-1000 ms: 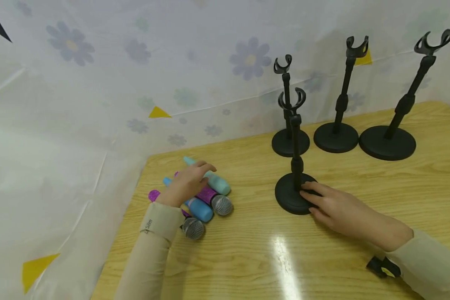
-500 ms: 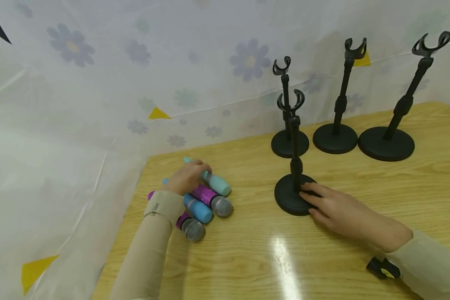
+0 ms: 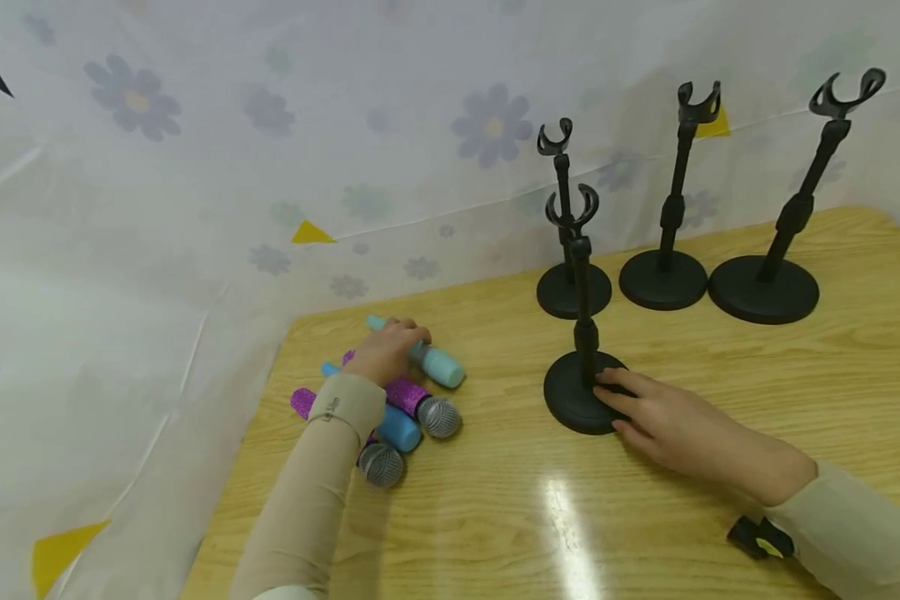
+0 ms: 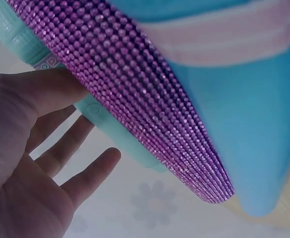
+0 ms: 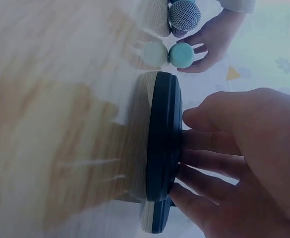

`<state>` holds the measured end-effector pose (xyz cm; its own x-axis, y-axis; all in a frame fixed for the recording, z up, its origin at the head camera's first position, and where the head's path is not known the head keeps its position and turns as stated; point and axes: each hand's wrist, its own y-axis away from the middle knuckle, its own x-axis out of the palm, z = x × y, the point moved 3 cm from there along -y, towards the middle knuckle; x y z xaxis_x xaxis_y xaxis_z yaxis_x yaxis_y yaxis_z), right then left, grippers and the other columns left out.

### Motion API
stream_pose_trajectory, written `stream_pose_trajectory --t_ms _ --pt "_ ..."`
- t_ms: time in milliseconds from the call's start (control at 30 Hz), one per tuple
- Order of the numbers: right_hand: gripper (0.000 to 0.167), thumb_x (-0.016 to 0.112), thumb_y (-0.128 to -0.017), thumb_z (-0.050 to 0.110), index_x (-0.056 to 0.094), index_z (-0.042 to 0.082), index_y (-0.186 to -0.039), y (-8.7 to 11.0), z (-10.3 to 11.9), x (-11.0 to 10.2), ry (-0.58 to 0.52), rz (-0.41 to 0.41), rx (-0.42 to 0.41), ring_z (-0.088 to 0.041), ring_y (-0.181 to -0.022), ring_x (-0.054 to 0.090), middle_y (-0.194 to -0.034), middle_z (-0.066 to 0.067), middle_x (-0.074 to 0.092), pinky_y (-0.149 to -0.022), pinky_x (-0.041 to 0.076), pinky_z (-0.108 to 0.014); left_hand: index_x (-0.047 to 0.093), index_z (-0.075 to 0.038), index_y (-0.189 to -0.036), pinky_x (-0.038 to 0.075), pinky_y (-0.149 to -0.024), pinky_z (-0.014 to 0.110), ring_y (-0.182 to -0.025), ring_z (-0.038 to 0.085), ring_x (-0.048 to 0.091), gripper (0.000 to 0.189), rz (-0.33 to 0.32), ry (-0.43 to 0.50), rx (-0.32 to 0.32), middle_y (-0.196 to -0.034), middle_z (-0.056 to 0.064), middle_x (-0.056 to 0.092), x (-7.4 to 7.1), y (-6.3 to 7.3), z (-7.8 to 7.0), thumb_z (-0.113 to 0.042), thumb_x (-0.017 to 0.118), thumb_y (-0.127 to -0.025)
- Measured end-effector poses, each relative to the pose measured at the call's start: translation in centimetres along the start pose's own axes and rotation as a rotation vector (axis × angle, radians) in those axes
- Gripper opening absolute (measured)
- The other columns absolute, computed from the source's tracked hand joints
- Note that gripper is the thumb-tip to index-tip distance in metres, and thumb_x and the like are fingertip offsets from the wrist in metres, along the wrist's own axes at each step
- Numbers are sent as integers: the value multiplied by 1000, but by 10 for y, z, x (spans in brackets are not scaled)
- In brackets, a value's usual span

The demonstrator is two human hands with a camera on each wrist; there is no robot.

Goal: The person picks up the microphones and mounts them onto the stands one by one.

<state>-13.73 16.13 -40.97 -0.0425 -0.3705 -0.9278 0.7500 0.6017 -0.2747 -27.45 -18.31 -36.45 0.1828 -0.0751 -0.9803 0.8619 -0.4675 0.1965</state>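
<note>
My left hand grips a mint green microphone, the farthest in a row lying on the table. In the left wrist view, thumb and fingers straddle its body. Beside it lies a purple glitter microphone with a silver mesh head. A light blue microphone and a second purple one, its mesh head towards me, lie nearer, partly hidden by the forearm. My right hand rests its extended fingers on the round base of the front black microphone stand.
Behind the front stand, three more black stands, at left, middle and right, stand upright with open clips on top. A flowered white sheet hangs along the back and left of the wooden table.
My left hand has come down from above the microphones and closed its fingers around the mint green one. The right hand stays on the stand's base. The head view has shifted slightly.
</note>
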Motion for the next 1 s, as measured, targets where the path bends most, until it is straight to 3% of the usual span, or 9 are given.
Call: stream_pose_trajectory --t_ms 333,567,700,1000 --pt "40 71 -93 14 66 1 -130 0 0 -1 1 8 6 -38 -122 64 -140 -20 56 -92 59 -49 68 -15 -122 59 -81 43 -116 31 60 35 -87 -109 18 -124 10 68 0 2 -6 -4 74 -90" --pt "40 71 -93 14 66 1 -130 0 0 -1 -1 8 6 -38 -122 64 -140 -20 56 -92 59 -49 70 -15 -122 59 -93 44 -114 28 65 35 -90 -123 50 -120 7 71 1 -2 -9 -12 78 -89" --pt "40 71 -93 14 66 1 -131 1 0 -1 -8 9 5 -37 -122 64 -140 -19 56 -91 59 -48 71 -12 -120 58 -97 41 -110 26 69 35 -142 -97 109 -116 7 73 0 -4 -12 -12 80 -87" --pt "39 71 -93 13 66 1 -130 1 0 0 -7 4 -1 -37 -121 64 -140 -20 56 -91 59 -48 69 -10 -124 60 -92 39 -106 26 72 38 -268 -43 200 -119 9 73 -5 -3 -18 -16 78 -88"
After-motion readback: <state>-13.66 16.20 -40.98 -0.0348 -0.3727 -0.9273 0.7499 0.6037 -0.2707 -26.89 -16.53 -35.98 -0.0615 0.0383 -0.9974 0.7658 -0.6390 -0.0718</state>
